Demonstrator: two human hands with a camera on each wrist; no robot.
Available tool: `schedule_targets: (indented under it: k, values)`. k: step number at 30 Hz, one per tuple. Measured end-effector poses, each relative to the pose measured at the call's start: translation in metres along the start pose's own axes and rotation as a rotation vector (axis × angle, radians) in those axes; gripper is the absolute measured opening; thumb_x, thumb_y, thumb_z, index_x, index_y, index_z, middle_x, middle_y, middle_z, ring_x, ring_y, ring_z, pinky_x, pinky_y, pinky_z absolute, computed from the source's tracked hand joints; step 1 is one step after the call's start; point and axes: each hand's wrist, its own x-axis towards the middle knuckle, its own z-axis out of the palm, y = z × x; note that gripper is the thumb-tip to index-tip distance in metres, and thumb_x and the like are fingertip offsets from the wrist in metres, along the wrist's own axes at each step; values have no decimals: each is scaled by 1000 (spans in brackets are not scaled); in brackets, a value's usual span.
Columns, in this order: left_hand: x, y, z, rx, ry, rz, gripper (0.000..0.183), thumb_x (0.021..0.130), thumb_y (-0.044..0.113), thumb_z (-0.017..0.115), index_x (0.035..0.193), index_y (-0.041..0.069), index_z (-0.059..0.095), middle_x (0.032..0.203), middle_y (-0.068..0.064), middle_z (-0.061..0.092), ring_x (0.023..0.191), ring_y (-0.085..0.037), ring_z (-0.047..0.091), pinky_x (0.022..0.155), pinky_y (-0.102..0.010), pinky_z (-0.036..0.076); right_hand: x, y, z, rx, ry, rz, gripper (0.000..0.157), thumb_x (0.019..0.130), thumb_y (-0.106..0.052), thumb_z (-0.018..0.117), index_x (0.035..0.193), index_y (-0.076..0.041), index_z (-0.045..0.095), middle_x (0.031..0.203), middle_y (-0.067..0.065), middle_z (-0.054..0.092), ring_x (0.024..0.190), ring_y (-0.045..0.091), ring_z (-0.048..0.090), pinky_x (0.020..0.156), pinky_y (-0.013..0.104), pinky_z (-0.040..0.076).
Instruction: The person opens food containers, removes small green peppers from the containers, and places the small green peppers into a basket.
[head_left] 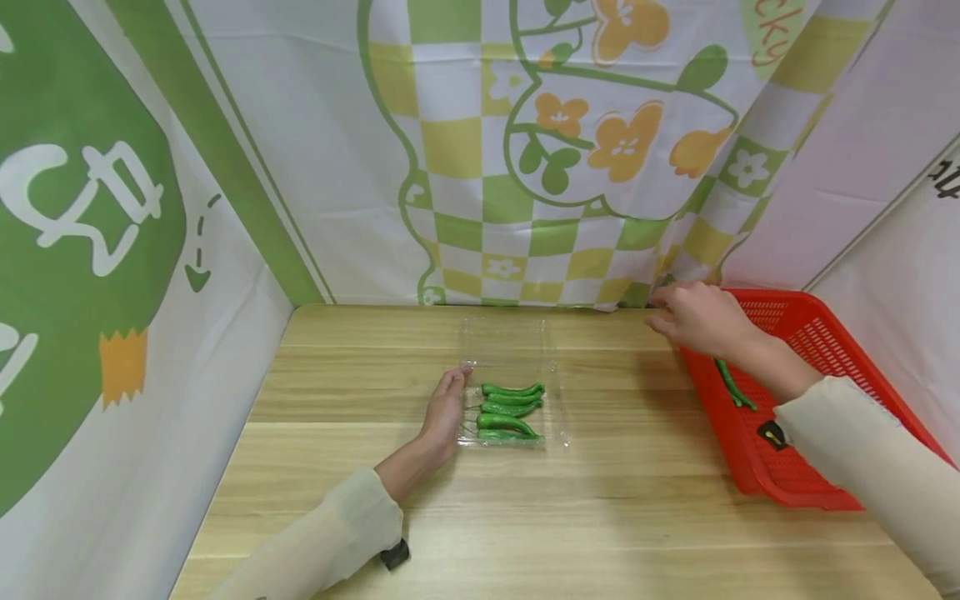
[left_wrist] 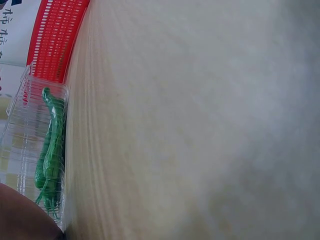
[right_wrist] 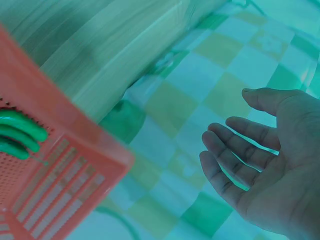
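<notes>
A clear plastic clamshell box (head_left: 555, 417) lies with its lid (head_left: 504, 340) folded back on the wooden table. Several green chili peppers (head_left: 512, 410) lie side by side in its tray. My left hand (head_left: 442, 415) rests along the box's left side, its fingers touching the wall near the hinge. In the left wrist view, part of that hand hides the box's near end. Above the far left rim of a red basket (head_left: 738, 467) is my right hand (head_left: 701, 315). The right wrist view shows that hand with loosely bent, spread fingers and nothing in them.
More green chili peppers (right_wrist: 19, 132) lie inside the red perforated basket at the table's right. The wooden tabletop (head_left: 615, 508) reaches back to a printed cloth (head_left: 457, 192), and white cloth also hangs at both sides.
</notes>
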Motion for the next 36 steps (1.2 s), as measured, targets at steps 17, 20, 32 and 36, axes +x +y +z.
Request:
schedule_targets:
  k: [17,20,32,36]
  values:
    - [2,-1,-1,15,1,-7,46,117,25,27,155,3,41,171,-18,29,162,-41,12,131,-61,5,2,-81,31,-32,-47,-241,28,92,-23,83,112,-4,79,107,10,78,76,24,73,53,39,59]
    - [1,-1,-1,16,-1,-8,46,117,25,27,155,3,41,171,-18,28,162,-41,12,131,-63,4,3,-92,35,-17,-78,-274,28,93,-23,83,113,-5,78,108,10,78,76,23,73,56,38,60]
    - [1,0,0,2,5,1,46,117,23,27,154,1,41,170,-19,31,162,-40,14,132,-61,6,13,-127,54,111,-243,-419,21,94,-14,81,113,-6,78,107,8,80,92,22,76,77,39,64]
    - [1,0,0,4,7,0,46,117,23,27,154,0,41,170,-19,32,161,-40,15,132,-60,7,17,-135,60,153,-290,-439,19,94,-11,81,112,-6,79,105,8,80,92,20,76,78,39,64]
